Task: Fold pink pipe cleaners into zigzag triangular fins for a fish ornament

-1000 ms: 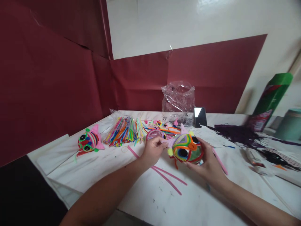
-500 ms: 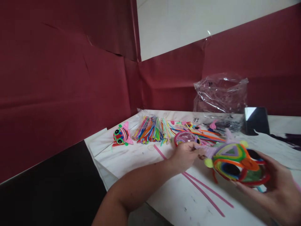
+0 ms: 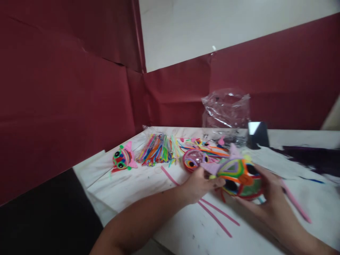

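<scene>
A round toy face wound from coloured pipe cleaners (image 3: 239, 175), with black eyes and pale purple ears, is held above the white table (image 3: 148, 184). My right hand (image 3: 268, 196) cups it from below and behind. My left hand (image 3: 198, 184) grips its left side near a purple ear, fingers closed on it. Loose pink pipe cleaners (image 3: 212, 212) lie on the table under my hands.
A second pipe-cleaner face (image 3: 122, 160) sits at the table's left. A bundle of coloured pipe cleaners (image 3: 158, 150) and a partly wound ball (image 3: 192, 160) lie behind my hands. A clear plastic bag (image 3: 225, 109) and a dark phone (image 3: 257, 134) stand by the red wall. Dark purple material (image 3: 308, 156) lies at right.
The view swung left and then partway back. My left hand moved from pinching the purple ear to gripping the face's side; both hands still hold it.
</scene>
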